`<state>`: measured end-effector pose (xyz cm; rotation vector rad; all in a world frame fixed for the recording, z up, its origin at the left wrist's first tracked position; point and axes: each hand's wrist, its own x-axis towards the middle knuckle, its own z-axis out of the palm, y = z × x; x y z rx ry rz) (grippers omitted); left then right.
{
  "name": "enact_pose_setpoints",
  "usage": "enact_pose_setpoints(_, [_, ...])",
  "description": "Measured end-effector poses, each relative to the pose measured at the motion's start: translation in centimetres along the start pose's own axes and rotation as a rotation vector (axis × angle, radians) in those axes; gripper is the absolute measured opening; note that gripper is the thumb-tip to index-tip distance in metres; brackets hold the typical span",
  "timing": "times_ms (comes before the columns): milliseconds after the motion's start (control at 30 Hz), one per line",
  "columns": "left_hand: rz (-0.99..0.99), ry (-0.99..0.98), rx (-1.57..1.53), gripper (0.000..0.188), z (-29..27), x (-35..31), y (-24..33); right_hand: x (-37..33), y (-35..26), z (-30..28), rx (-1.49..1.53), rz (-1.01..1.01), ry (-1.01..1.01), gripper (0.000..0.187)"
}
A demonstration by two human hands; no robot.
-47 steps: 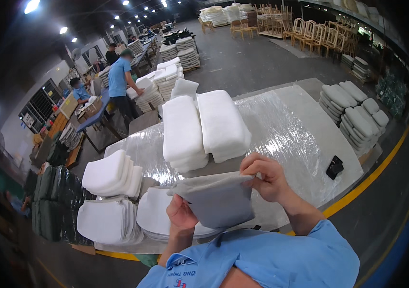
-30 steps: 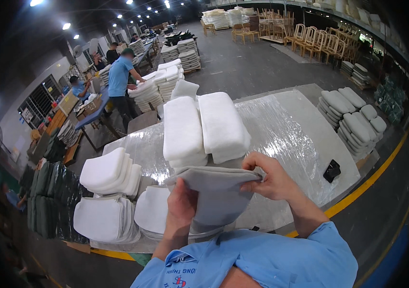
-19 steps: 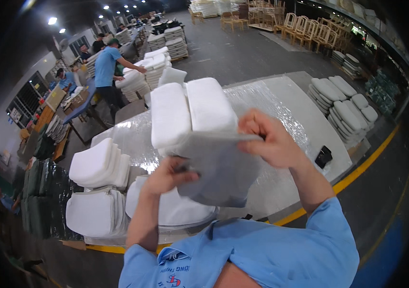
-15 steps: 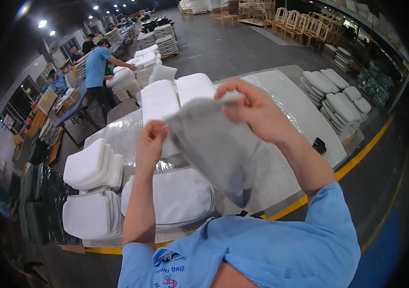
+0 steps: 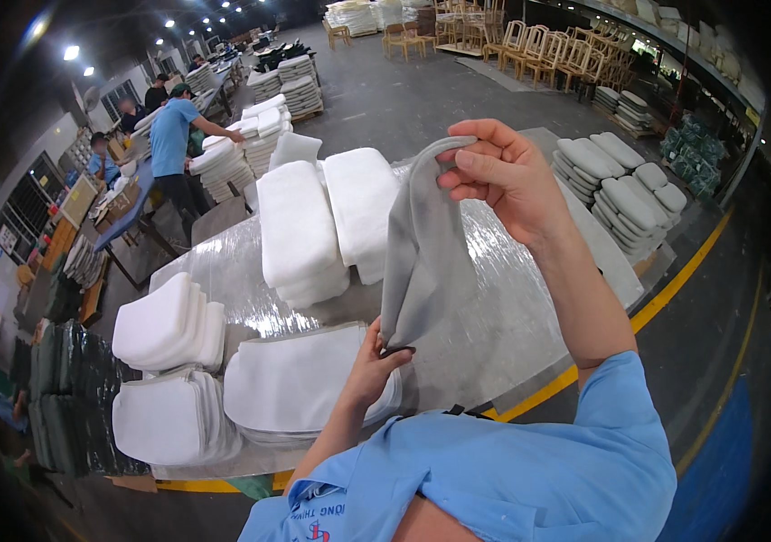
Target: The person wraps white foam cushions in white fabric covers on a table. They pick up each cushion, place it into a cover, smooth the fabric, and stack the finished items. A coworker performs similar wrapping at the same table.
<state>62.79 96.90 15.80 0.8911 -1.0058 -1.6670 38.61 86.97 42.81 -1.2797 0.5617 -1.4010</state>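
A grey fabric cushion cover (image 5: 426,244) hangs stretched between my two hands above the table. My right hand (image 5: 497,176) pinches its upper edge between thumb and fingers, raised high. Lower down, my left hand (image 5: 378,366) grips the bottom end of the cover, thumb in front. Just behind the cover stand two piles of white foam pads (image 5: 300,226). A wide stack of white pads (image 5: 300,375) lies on the near side of the table, beside my left forearm. Further left are two smaller white pad stacks (image 5: 161,415), one behind the other.
The table (image 5: 530,334) has a shiny plastic covering. Dark green wrapped bundles (image 5: 69,397) stand off its left end. Cushion stacks (image 5: 625,194) sit beyond its right side. A person in a blue shirt (image 5: 171,135) handles white pads at the far left. Wooden chairs (image 5: 553,54) stand far back.
My left hand has moved down and right, from the cover's upper corner to its bottom end. My right hand has shifted slightly right, and the cover now hangs lengthwise.
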Motion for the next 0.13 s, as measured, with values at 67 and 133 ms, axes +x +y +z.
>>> enact_pose_setpoints(67, [0.039,0.019,0.260,0.075,-1.6,1.5,-2.5,-0.1,0.2,-0.4,-0.099,-0.009,0.024,0.029])
enact_pose_setpoints(133, [0.063,0.022,0.394,0.080,-2.7,3.6,-4.1,0.0,0.2,-1.4,-0.150,-0.023,0.039,0.030])
